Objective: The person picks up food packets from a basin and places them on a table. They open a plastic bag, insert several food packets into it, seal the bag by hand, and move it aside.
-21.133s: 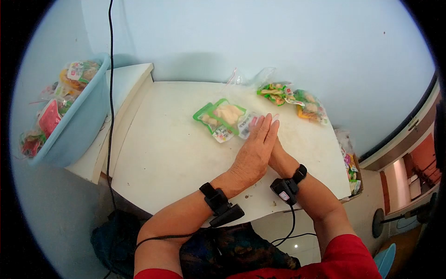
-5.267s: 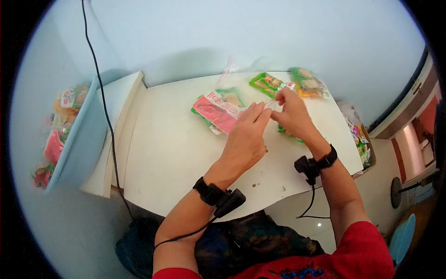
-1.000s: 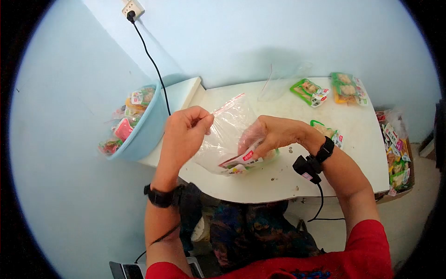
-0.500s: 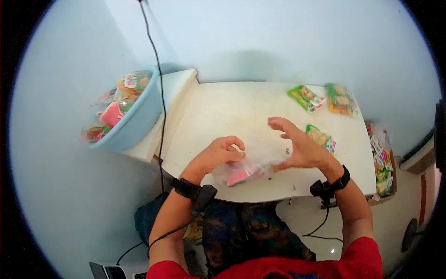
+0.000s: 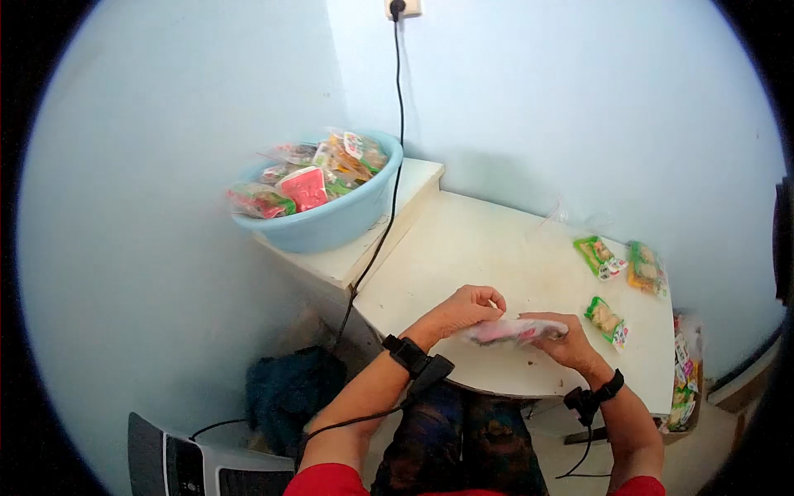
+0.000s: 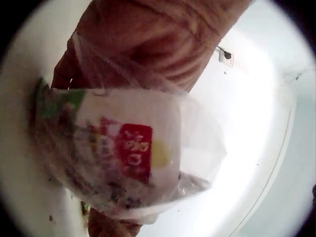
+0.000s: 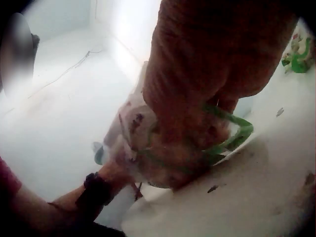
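Note:
A clear plastic bag [image 6: 205,133] with food packets in it is held low over the front of the white table [image 5: 471,256]. My left hand [image 5: 467,312] pinches its edge from the left, fingers curled. From the right, my right hand [image 5: 569,345] grips the bag's other end. In the left wrist view, a packet with a red label [image 6: 136,153] shows through the plastic. The right wrist view shows a green-edged packet [image 7: 239,131] under the right hand. Pink shows through the bag in the head view, where it is blurred.
Green-edged food packets [image 5: 606,322] lie on the table's right side, with another packet [image 5: 647,269] further back. A blue basin [image 5: 347,219] full of bagged packets stands at the left. A box of packets [image 5: 682,380] is beyond the right edge. A black cord [image 5: 385,236] hangs past the basin.
Earlier, a pink packet lay on green ones on the table; later the bag held packets and was upright. Now the bag is tilted flat, and the right hand, open half a second ago, grips it.

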A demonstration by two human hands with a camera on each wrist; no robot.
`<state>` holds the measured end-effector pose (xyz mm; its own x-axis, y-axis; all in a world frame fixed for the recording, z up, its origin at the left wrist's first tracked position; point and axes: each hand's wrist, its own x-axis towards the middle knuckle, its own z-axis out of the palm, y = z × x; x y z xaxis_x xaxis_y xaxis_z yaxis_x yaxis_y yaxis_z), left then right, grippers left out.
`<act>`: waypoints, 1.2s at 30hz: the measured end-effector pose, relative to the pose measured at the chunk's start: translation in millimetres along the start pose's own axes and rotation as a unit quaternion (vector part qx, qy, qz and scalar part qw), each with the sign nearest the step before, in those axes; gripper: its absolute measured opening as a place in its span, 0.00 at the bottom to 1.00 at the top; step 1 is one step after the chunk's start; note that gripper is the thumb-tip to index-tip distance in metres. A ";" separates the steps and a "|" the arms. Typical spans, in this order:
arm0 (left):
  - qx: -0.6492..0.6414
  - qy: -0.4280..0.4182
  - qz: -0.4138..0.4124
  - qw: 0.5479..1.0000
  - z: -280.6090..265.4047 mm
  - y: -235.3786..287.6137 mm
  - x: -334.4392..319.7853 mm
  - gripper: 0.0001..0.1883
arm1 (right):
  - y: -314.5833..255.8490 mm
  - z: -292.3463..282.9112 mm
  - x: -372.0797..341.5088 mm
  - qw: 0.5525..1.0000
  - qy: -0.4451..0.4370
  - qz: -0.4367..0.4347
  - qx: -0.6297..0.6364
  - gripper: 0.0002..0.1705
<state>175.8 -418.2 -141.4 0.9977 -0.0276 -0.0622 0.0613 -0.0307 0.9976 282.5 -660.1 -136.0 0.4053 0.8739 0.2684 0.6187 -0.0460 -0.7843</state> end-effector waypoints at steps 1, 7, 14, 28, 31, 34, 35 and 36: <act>-0.015 0.003 0.030 0.999 -2.8 -4.7 0.1 0.12 | -3.7 -2.4 2.0 0.997 0.006 0.069 0.032 0.18; -0.349 -0.048 -0.059 0.934 -9.5 13.2 -37.9 0.29 | -9.5 -6.4 18.1 0.939 0.117 0.185 0.264 0.13; -0.240 0.080 0.079 0.964 28.6 14.7 -55.3 0.22 | -56.4 2.9 28.4 0.903 0.108 0.195 0.366 0.19; -0.035 0.371 0.326 0.869 -145.2 225.6 -134.6 0.18 | -45.9 -17.4 9.8 0.912 0.101 0.192 0.349 0.28; 0.134 0.387 0.373 0.833 -221.3 224.6 -147.0 0.16 | -32.4 -21.5 -6.3 0.905 0.137 0.208 0.344 0.26; 0.373 0.463 0.114 0.796 -245.1 217.4 -171.0 0.17 | -17.8 -26.0 -23.8 0.896 0.169 0.227 0.343 0.23; 0.404 0.475 0.062 0.779 -262.2 207.1 -177.9 0.20 | -14.4 -25.7 -29.7 0.892 0.176 0.233 0.345 0.22; 0.431 0.488 0.011 0.759 -282.6 194.7 -181.1 0.24 | -11.7 -26.5 -35.5 0.889 0.181 0.238 0.346 0.21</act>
<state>15.3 -136.8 72.3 0.5714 0.7023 0.4246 0.4218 -0.6951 0.5821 278.8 -703.4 -121.6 0.7782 0.6162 -0.1215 -0.1919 0.0489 -0.9802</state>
